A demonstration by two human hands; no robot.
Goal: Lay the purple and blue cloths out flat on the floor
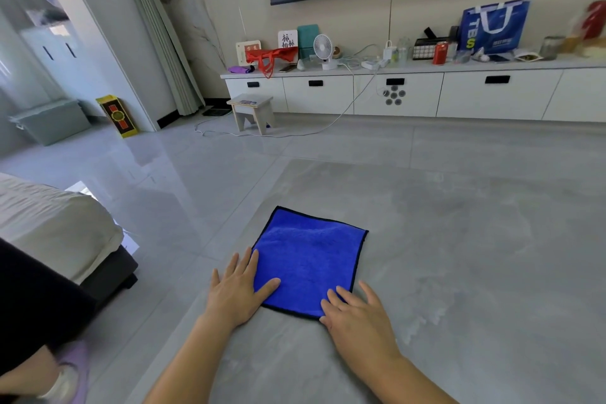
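Note:
A blue cloth (310, 257) with a black hem lies spread flat on the grey floor (459, 239) in front of me. My left hand (237, 289) rests palm down on its near left corner, fingers apart. My right hand (355, 311) lies flat on its near right corner, fingers spread too. Neither hand grips anything. A purple cloth (241, 69) lies bunched at the left end of the white cabinet (360, 92) by the far wall.
A small stool (252, 111) and a trailing cable (278, 134) sit on the floor before the cabinet. A bed (55, 233) stands at my left. A person's leg and slipper (70, 374) are at the bottom left. A yellow box (117, 115) leans by the doorway.

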